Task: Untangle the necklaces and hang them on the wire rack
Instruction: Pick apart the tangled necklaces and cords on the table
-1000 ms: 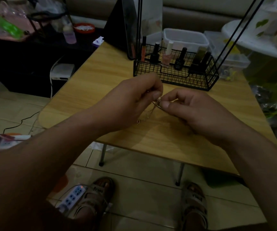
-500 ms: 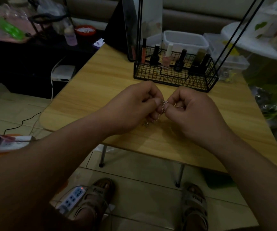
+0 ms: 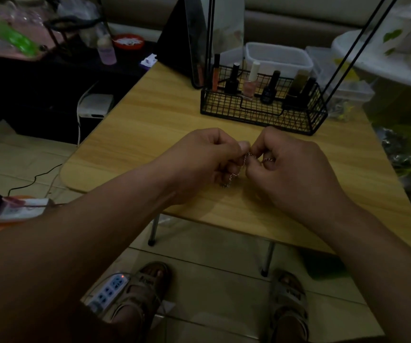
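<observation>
Necklaces pinched at the fingertips, tail trailing off to the left

The necklaces (image 3: 245, 159) sit bunched right between both sets of fingers (image 3: 243, 145), just over the surface (image 3: 150, 120). A loose tail slants down from the pinch under the left hand (image 3: 199, 160), so the slack lies on that side. Both the left hand and the right hand (image 3: 294, 169) are curled tight, pinching chain. The wire rack (image 3: 261, 115) stands beyond the fingers, well apart — the right hand looks nearer for the hang.
</observation>
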Motion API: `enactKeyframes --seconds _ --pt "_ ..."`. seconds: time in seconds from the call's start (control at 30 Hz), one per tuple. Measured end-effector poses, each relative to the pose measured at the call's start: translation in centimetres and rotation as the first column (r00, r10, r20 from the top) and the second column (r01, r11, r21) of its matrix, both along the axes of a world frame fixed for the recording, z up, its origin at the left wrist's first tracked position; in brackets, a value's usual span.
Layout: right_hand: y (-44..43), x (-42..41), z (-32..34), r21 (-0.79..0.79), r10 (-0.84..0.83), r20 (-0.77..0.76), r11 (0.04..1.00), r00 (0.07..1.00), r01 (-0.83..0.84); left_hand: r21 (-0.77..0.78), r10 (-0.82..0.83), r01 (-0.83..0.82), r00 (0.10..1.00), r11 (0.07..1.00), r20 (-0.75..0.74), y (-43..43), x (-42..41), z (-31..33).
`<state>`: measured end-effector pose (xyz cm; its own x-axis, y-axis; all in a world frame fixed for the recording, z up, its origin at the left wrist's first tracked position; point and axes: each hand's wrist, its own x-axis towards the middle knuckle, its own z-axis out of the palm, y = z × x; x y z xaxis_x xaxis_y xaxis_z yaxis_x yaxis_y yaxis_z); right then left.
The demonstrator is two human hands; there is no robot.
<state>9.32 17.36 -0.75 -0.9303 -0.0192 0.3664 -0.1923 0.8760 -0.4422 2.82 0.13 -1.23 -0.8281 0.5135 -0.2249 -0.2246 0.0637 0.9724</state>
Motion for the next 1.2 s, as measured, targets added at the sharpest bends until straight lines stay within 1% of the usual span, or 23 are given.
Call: enactKeyframes --seconds 0.1,0.17,0.23,0.33,0.43,0.57,0.77,0.9,1.03,1.13,1.2 --pt "0.0 0.0 0.1 -0.006 0.004 -0.007 1.0 1.0 -0.004 -0.022 0.003 -0.001 0.997 1.0 0.077 -0.2 -0.2 0.5" --pt "-0.1 0.0 0.1 -0.007 0.005 -0.013 1.0 1.0 -0.005 -0.077 -0.033 0.042 0.994 0.996 0.109 -0.4 -0.4 0.9" --pt "-0.2 0.0 0.2 0.006 0.009 -0.035 1.0 0.999 -0.008 -0.142 -0.067 0.082 0.992 0.986 0.111 -0.7 -0.5 1.2" --pt "-0.3 0.1 0.2 0.036 0.015 -0.048 0.999 0.999 -0.013 -0.179 -0.1 0.115 0.991 0.977 0.092 -0.9 -0.6 1.4" --pt "-0.6 0.2 0.4 0.093 0.016 -0.057 0.996 0.998 -0.011 -0.171 -0.136 0.149 0.987 0.974 0.088 -0.9 -0.7 1.3" --pt "-1.0 0.3 0.7 0.163 0.023 -0.086 0.987 0.996 -0.009 -0.118 -0.144 0.154 0.985 0.981 0.093 -1.0 -0.8 1.1" --pt "-1.1 0.4 0.5 0.216 0.012 -0.117 0.976 0.993 0.014 -0.138 -0.058 0.056 0.998 0.989 -0.011 -0.9 -0.9 1.2" --pt "-0.6 0.1 0.3 0.134 -0.044 -0.065 0.99 0.997 0.053 -0.175 -0.021 0.005 0.995 0.985 -0.095 -0.7 -0.6 1.3" --pt "0.0 -0.1 0.2 -0.064 -0.075 0.05 0.995 0.996 0.078 -0.262 -0.043 -0.009 0.98 0.965 -0.193 -0.4 -0.6 1.5" --pt "0.4 -0.1 0.4 -0.108 -0.094 0.087 0.989 0.992 0.103 -0.338 -0.079 -0.007 0.968 0.941 -0.24 -0.7 -0.8 2.0" --pt "0.6 -0.1 0.7 -0.13 -0.101 0.107 0.985 0.989 0.115 -0.343 -0.084 -0.008 0.964 0.939 -0.253 -0.9 -0.9 2.4"
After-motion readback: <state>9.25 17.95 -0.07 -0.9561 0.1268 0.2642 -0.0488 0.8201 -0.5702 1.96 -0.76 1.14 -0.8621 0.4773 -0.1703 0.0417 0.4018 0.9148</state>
